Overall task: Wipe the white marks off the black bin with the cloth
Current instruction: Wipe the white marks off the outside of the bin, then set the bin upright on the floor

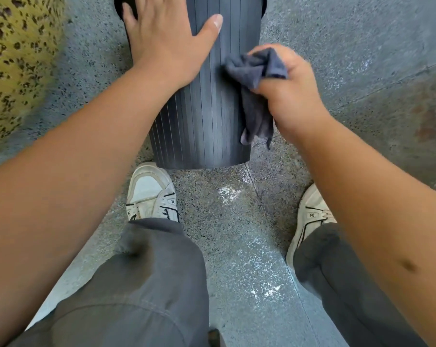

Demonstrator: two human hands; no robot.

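A black ribbed bin (pixel 207 126) stands on the floor just ahead of my feet, its top cut off by the frame's upper edge. My left hand (pixel 167 38) lies flat on its upper side wall, fingers spread. My right hand (pixel 287 88) is closed on a crumpled grey cloth (pixel 254 71) and presses it against the bin's right side, with a loose tail of cloth hanging down. No white marks show on the visible part of the bin wall.
My two white sneakers (pixel 152 194) (pixel 309 216) stand either side of a speckled grey floor with scattered white powder (pixel 228 192). A yellow spotted surface (pixel 14 58) rises at the far left. A grey wall fills the right.
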